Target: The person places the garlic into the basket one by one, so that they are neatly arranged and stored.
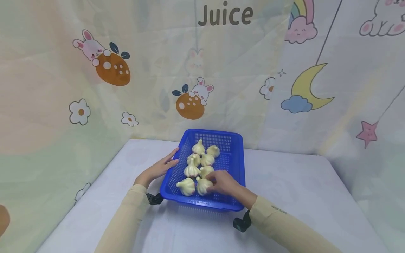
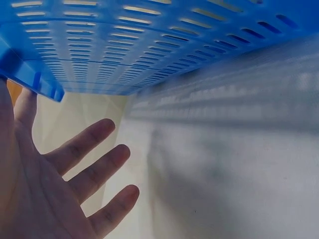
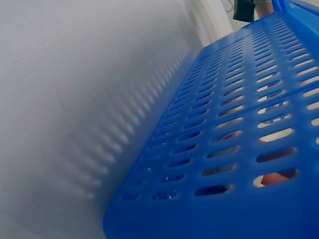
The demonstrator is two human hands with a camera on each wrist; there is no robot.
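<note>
A blue plastic basket (image 1: 232, 168) with slotted walls holds several pale garlic bulbs (image 1: 192, 170), most of them on its left side. My left hand (image 1: 158, 169) is at the basket's left rim, fingers extended. In the left wrist view that hand (image 2: 65, 174) has three fingers spread below the rim, clear of the slotted wall. Inside the basket, my right hand (image 1: 224, 182) has curled fingers on a garlic bulb (image 1: 203, 186) near the front wall. Its fingertips are partly hidden. The right wrist view shows mostly the basket's outer wall (image 3: 199, 214), which hides that hand's grip.
The basket stands on a white-covered table (image 1: 284, 196) near its back edge. Behind and beside it hang printed curtains (image 1: 152, 70) with rabbits, flowers and a moon. Dark wrist-camera mounts (image 1: 242, 222) sit under both wrists, close to the basket's front.
</note>
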